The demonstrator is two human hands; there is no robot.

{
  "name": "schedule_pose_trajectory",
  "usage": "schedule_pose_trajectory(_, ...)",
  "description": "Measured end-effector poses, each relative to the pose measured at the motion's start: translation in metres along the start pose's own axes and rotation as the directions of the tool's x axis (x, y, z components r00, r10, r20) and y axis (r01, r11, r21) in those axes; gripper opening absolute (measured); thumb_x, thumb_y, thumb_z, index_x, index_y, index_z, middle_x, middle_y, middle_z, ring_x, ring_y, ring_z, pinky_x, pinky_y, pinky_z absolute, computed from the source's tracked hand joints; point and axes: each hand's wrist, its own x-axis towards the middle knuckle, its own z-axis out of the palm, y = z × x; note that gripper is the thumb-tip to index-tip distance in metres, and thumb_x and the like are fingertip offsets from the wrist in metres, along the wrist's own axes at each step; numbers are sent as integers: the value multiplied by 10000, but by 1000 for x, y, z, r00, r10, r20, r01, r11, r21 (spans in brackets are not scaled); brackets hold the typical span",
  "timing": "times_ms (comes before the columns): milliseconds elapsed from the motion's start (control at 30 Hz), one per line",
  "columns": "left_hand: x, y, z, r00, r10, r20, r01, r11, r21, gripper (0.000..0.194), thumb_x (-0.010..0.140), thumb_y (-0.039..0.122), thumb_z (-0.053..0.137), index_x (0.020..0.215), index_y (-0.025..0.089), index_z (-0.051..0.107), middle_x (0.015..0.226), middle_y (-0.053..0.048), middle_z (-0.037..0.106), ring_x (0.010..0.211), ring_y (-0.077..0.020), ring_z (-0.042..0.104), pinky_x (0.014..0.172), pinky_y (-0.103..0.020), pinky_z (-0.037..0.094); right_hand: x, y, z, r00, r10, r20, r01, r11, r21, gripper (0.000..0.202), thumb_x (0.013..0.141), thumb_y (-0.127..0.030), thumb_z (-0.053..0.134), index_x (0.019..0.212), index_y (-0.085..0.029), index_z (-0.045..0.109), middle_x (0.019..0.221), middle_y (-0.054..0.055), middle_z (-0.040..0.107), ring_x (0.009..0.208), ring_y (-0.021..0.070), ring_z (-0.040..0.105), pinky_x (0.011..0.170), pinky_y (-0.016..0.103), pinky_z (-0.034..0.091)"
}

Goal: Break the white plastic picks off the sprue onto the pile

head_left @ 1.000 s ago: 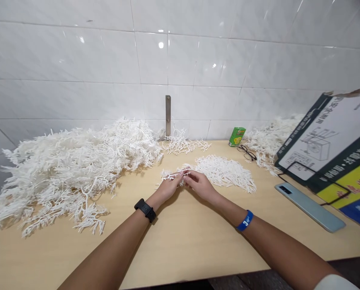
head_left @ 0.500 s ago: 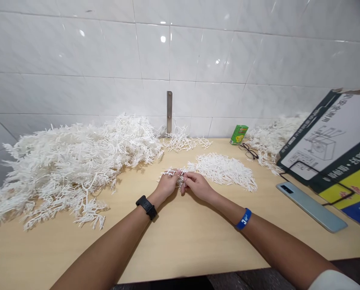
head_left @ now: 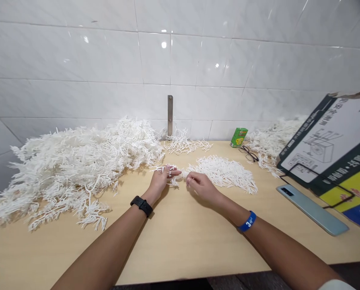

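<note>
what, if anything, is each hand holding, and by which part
The left hand holds a white branched sprig, apparently near its middle. Whether the right hand holds anything cannot be told.

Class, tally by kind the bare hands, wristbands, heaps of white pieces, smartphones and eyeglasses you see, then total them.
Bare hands: 2 (left hand, right hand)
Wristbands: 2 (black band, blue band)
Heaps of white pieces: 4
Smartphones: 1
Eyeglasses: 1
Total: 10

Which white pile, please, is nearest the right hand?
The pile of short white pieces just beyond the right hand; the left pile, back cluster and right heap lie farther off.
</note>
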Motion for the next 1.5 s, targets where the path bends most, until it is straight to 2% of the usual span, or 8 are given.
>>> schedule_pose_trajectory(233,-15,6,15,975,-40,219,46,999,-19,509,818,513,621,1132,116,672,1185,-175,667,1057,-272,639,779,-332,536,14,33,-49,911,25,-412,-284,762,-582,306,811,-124,444,1059,-135,623,1014,159,632,934,260,536,799,353,365)
schedule_pose_trajectory(433,-13,-1,14,957,-27,287,31,999,-8,579,817,535,619,1257,159,615,1257,-146,632,1160,-277,583,878,-355,510,6,12,-9,986,121,-117,-134,985,-110,336,902,-387,440,726,-167,622,672,37,596,670,175,524,624,283,384)
schedule_pose_trajectory(633,-15,-3,18,919,10,394,-27,999,37,546,805,585,598,1119,150,701,1172,-142,677,1126,-285,592,976,-402,445,7,13,20,984,173,42,-177,915,363,294,823,-447,560,749,-164,594,592,-15,523,553,117,455,525,248,349)
schedule_pose_trajectory(867,-15,-1,17,923,18,385,-47,997,67,547,773,569,635,1097,133,702,979,-113,732,978,-255,645,916,-372,460,6,12,17,976,206,67,-217,924,315,162,776,-279,518,649,-179,503,563,-31,498,524,100,448,517,231,358)
schedule_pose_trajectory(1100,-15,-8,19,919,-12,394,-35,993,111,522,822,613,507,584,158,602,438,-59,596,459,-188,586,586,-333,485,1,1,23,970,166,177,-220,909,355,192,784,-192,401,627,-186,511,545,-2,591,537,118,527,587,248,413)
schedule_pose_trajectory(1233,-5,-11,11,997,-29,74,24,997,67,448,805,565,558,620,158,585,514,-53,632,497,-176,610,566,-300,467,-5,-5,30,970,129,208,-192,929,317,171,749,-164,409,590,-191,467,544,-13,552,553,120,506,583,249,392)
schedule_pose_trajectory(1333,2,-9,1,994,-50,-94,55,997,50,475,811,572,552,628,136,600,587,-93,668,589,-200,658,590,-294,463,-6,-4,23,992,61,110,-79,982,171,183,767,-181,444,585,-195,433,560,-28,460,569,118,434,548,243,330)
schedule_pose_trajectory(1500,-3,-1,3,990,-72,122,80,995,-58,488,789,542,621,926,78,682,1011,-207,720,893,-277,697,737,-334,500,8,17,-28,954,84,-288,-173,939,-298,308,865,-304,441,577,-196,444,626,14,470,618,151,428,596,286,324)
